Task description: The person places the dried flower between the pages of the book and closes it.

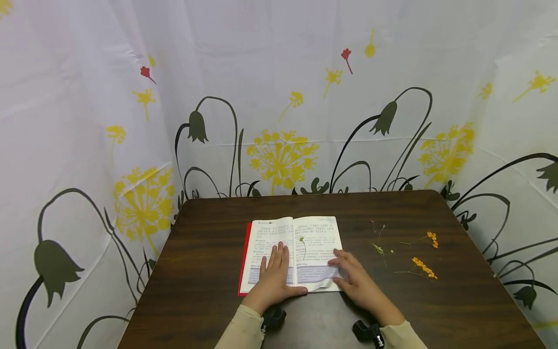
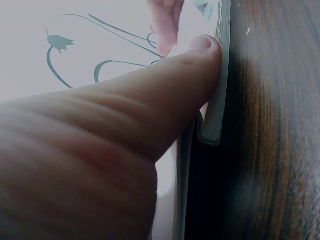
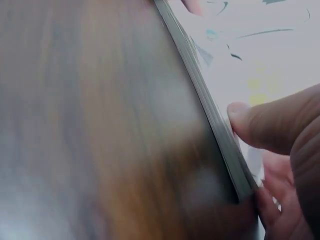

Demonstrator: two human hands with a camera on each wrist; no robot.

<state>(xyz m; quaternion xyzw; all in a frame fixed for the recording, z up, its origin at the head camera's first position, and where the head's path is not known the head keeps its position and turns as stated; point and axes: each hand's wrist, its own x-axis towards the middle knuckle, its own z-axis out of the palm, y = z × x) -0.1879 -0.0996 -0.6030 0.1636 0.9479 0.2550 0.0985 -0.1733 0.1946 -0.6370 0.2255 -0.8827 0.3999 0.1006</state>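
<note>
An open book [image 1: 270, 232] with a red cover lies on the table. My left hand [image 1: 274, 278] rests on its left page, fingers spread, the thumb [image 2: 200, 55] reaching across the bottom edge near the spine. On the right page [image 1: 320, 242] lies a small flower [image 1: 302, 239] with a greenish-yellow head and a thin stem. My right hand [image 1: 359, 283] is at this page's lower right, fingertips over the side edge and the thumb [image 3: 250, 122] touching the paper close to the bottom edge. Between the hands, the lower page edge looks wavy.
Right of the book, two orange flower sprigs [image 1: 422, 268] lie on the dark wooden table [image 1: 209, 242]. Nearer the book are a small green sprig [image 1: 378, 249], a thin stem [image 1: 381, 231] and a yellow bit [image 1: 392, 251]. A flower-patterned curtain [image 1: 279, 97] hangs behind.
</note>
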